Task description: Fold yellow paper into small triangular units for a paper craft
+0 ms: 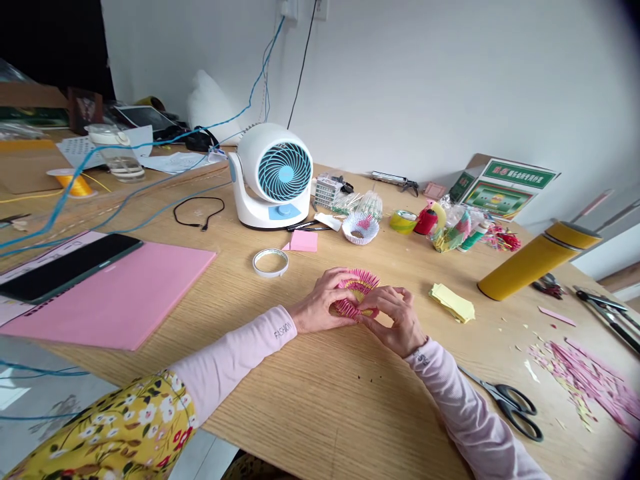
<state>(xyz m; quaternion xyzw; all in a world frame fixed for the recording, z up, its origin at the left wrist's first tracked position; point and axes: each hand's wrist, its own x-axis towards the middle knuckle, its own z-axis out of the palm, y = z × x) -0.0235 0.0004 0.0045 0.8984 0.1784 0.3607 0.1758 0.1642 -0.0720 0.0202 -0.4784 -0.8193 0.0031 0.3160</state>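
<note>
Between my two hands is a round piece of folded paper (361, 283), pleated in pink and yellow like a small bowl or rosette. My left hand (325, 303) curls around its left side and grips it. With thumb and fingers, my right hand (395, 317) pinches its lower right rim. Fingers cover part of the piece. A similar white pleated paper bowl (361, 228) with a pink patch sits farther back. Yellow paper strips (452, 303) lie stacked to the right of my right hand. Black-handled scissors (510, 400) rest beside my right forearm.
A white fan (275, 180) stands at the back, with a tape roll (271, 263) and pink paper slips (303, 241) before it. Left are pink sheets (165, 280) under a phone (70, 267). Right are a yellow thermos (535, 263) and pink paper scraps (585, 373).
</note>
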